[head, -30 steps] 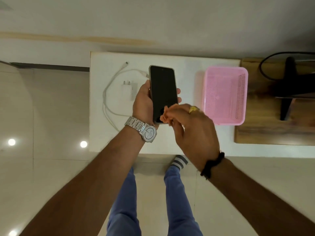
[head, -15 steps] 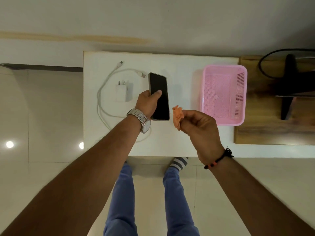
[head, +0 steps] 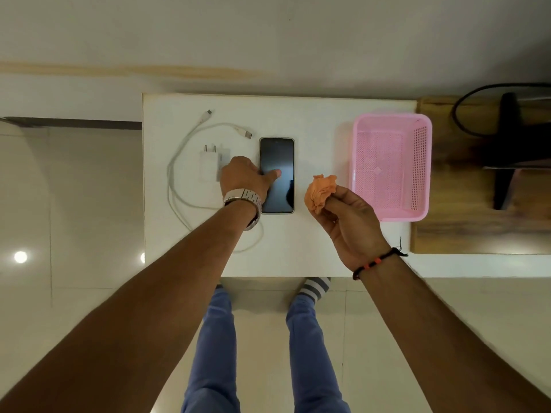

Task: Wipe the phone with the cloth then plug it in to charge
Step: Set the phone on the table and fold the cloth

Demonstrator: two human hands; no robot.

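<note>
A black-screened phone lies flat, face up, in the middle of the white table. My left hand holds its left edge, thumb laid across the screen; the fingers are hidden under the hand. My right hand grips a crumpled orange cloth just right of the phone, apart from it. Left of the phone lies a white charger adapter. A white cable loops round the adapter, unplugged. Its USB plug rests near the phone's top left corner and its small connector farther back.
A pink mesh basket stands at the table's right side, nothing visible inside. Beyond it is a wooden surface with a black stand and cord. The wall runs along the table's far edge. My legs are below the near edge.
My left hand lowered the phone from the air onto the table. My right hand drew the cloth off the screen and moved right.
</note>
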